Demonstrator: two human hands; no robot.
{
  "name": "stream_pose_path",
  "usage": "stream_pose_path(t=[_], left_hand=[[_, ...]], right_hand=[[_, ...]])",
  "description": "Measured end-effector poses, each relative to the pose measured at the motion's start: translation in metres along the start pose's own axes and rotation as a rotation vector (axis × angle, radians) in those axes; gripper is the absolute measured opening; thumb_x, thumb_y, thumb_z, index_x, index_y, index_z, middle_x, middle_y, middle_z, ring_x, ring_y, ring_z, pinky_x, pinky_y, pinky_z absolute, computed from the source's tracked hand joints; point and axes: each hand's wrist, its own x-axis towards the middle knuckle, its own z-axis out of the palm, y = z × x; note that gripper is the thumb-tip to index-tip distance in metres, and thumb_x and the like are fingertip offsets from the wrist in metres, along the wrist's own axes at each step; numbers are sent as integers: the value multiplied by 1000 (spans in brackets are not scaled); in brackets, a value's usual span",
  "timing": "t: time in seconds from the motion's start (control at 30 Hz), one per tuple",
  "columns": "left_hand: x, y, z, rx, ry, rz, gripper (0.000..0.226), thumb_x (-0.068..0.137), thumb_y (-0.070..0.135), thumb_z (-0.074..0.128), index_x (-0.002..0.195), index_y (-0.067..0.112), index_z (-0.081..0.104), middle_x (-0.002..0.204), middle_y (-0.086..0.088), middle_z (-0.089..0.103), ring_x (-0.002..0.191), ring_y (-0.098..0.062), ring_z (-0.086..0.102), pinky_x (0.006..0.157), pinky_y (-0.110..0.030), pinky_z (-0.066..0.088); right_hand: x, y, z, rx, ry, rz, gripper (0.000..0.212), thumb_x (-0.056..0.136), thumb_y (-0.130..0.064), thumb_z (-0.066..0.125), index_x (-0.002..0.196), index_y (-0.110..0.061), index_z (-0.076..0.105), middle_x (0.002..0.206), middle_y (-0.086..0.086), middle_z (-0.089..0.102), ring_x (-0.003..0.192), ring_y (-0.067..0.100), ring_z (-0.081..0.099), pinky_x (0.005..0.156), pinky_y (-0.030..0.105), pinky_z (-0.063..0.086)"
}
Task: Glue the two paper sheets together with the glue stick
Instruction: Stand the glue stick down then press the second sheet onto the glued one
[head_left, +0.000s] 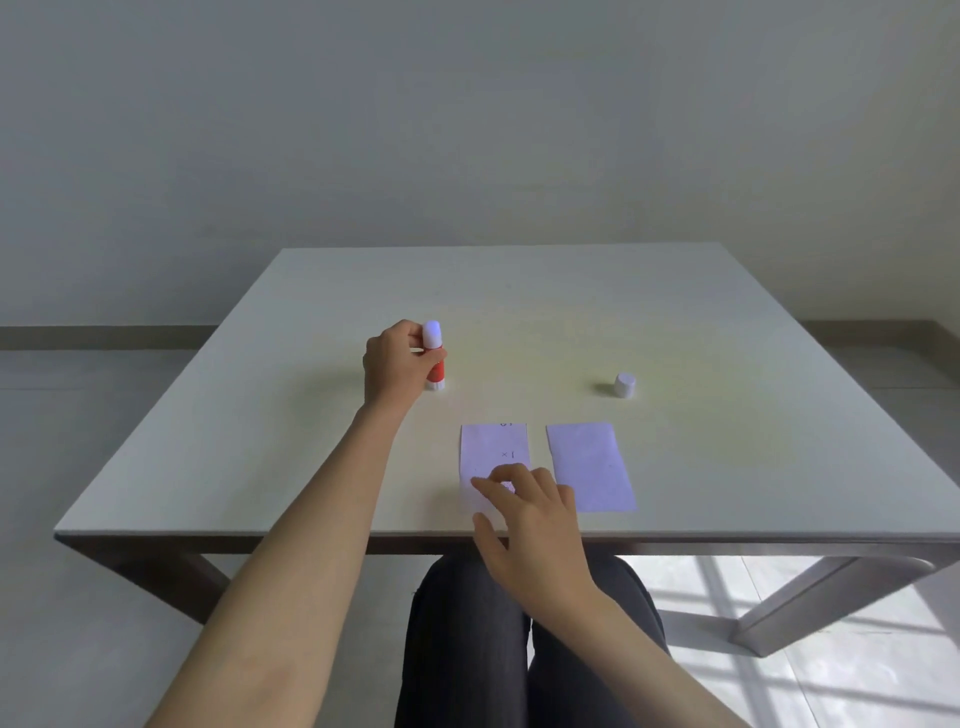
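Left of centre in the frame: left hand (397, 364) curled around the glue stick (434, 358), fingers closed on the red barrel, thumb side toward the white glue end at the top. Stick upright, white base on or just above the table (311, 415); contact hard to judge from this angle.

Lower centre: right hand (530, 519) spread loosely, fingers (485, 486) half open and resting on the near end of the left paper sheet (493, 452), gripping nothing, thumb reaching back over the table's near edge. Faint printed marks on that sheet.

Just right of it, apart by a narrow gap: the second paper sheet (589, 465), blank, flat, slightly skewed, untouched.

Right of centre, well apart from both hands: a small white cap (625, 385) standing alone on the table.

Bottom of the frame: dark trousers (467, 649) below the table edge.
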Motion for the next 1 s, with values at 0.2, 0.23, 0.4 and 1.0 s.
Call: stream_pose_path(t=[0.2,0.23,0.4,1.0], left_hand=[[-4,-8,-1,-25,-18,9,14,71,23,69,82,15,67,87,0,76,91,-18,68,70,-24,43],[-4,-11,0,-28,-38,9,18,71,25,69,86,16,67,92,-1,76,97,-18,67,73,-23,43],[-17,-10,-4,-55,-10,15,91,73,39,75,146,16,27,153,-2,34,140,-17,30,106,-24,25],[-126,39,12,-892,-352,-444,4,84,15,66,84,13,70,77,0,77,73,-14,74,57,-19,54]], right_hand=[[-3,-1,9,-371,-64,-62,57,59,-68,66,89,-19,72,96,-6,71,92,23,67,81,36,52],[-4,0,10,-394,-52,-79,51,56,-65,70,82,-21,71,93,-7,71,92,22,67,84,36,50],[-5,7,14,-388,105,-255,17,54,-14,77,56,-21,61,65,-9,64,81,23,69,82,35,33],[22,52,-64,1465,312,631,9,89,2,55,81,-3,58,57,5,67,56,22,69,58,23,57]])
